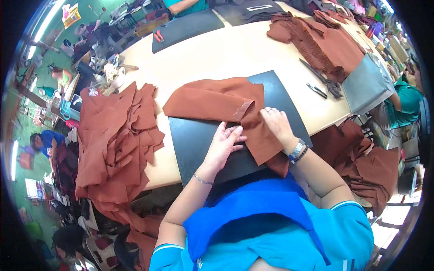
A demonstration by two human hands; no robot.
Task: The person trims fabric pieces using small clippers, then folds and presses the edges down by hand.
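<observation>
shirt (289, 244), brown cloth (263, 143) under right hand (277, 124)

Brown cloth (212, 101) hides much of the black mat (194, 140) mid-frame. Whether the left hand (224, 143) touches the fold cannot be told. The lower edge cuts off the turquoise shirt (337, 235); the upper edge crops a co-worker (192, 8). Far-left background items are too small and blurred to name.

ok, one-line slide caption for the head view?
Left hand and right hand at folded brown fabric over a black mat, brown stack at left.
</observation>
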